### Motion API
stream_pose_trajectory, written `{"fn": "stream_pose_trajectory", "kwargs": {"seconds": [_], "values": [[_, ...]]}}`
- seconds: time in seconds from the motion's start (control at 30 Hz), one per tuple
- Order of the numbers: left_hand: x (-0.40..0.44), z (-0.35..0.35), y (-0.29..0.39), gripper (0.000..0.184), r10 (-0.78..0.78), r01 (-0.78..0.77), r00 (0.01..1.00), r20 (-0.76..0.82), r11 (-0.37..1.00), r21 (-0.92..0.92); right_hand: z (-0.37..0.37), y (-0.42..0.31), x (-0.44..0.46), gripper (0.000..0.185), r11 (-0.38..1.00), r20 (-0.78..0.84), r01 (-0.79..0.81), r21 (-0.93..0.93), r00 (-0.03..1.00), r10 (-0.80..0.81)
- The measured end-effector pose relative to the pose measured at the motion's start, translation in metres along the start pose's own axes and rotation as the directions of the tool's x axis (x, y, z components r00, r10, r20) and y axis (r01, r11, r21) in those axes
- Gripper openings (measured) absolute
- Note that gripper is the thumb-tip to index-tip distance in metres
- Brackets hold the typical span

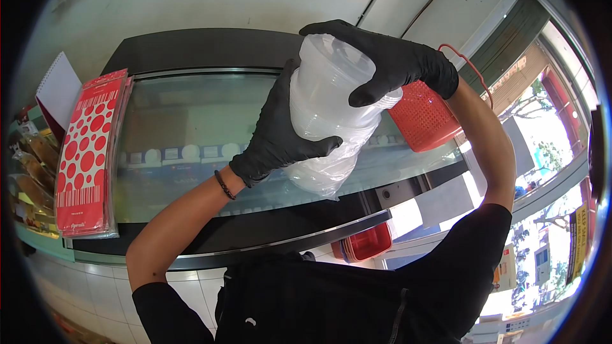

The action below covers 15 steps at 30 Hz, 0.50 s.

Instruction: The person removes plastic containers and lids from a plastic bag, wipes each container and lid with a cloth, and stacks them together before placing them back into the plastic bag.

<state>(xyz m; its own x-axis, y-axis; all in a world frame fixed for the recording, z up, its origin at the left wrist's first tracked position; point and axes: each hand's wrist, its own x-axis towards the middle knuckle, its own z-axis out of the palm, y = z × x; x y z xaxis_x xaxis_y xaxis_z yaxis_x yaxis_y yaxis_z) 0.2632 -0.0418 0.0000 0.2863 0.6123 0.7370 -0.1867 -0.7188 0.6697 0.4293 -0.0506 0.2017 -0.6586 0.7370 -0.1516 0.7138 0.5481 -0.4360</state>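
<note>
A stack of clear plastic cups or tubs (331,99), its lower part in a thin plastic bag, is held tilted above the glass-topped counter. My left hand (278,130), in a black glove, wraps round the left side of the stack, its thumb across the bag. My right hand (389,57), also gloved in black, grips the upper end, fingers over the far side and thumb on the near side. The fingertips behind the stack are hidden.
Red-dotted flat packs (86,153) lie at the counter's left end beside a spiral calendar (58,86). A red plastic basket (424,118) stands at the right. Below the glass (191,114) are boxed goods. A red container (370,242) sits low beyond the front edge.
</note>
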Motion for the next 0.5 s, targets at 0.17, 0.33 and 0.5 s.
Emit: {"fn": "stream_pose_trajectory", "kwargs": {"seconds": [0.17, 0.33, 0.5], "values": [[-0.002, -0.002, 0.002, 0.136, 0.013, -0.012, 1.000, -0.005, 0.998, 0.062, -0.025, -0.019, -0.017, 0.099, 0.986, -0.157, 0.117, -0.117, 0.978, -0.135], [-0.002, -0.019, 0.011, 0.143, 0.078, -0.079, 0.997, -0.026, 0.995, -0.056, -0.038, -0.124, -0.067, 0.065, 0.882, -0.546, 0.355, 0.310, 0.826, -0.141], [-0.002, -0.077, 0.017, 0.083, 0.015, -0.098, 0.954, -0.301, 0.959, -0.264, 0.015, -0.106, -0.050, 0.093, 0.892, -0.490, 0.436, -0.123, 0.754, -0.436]]}}
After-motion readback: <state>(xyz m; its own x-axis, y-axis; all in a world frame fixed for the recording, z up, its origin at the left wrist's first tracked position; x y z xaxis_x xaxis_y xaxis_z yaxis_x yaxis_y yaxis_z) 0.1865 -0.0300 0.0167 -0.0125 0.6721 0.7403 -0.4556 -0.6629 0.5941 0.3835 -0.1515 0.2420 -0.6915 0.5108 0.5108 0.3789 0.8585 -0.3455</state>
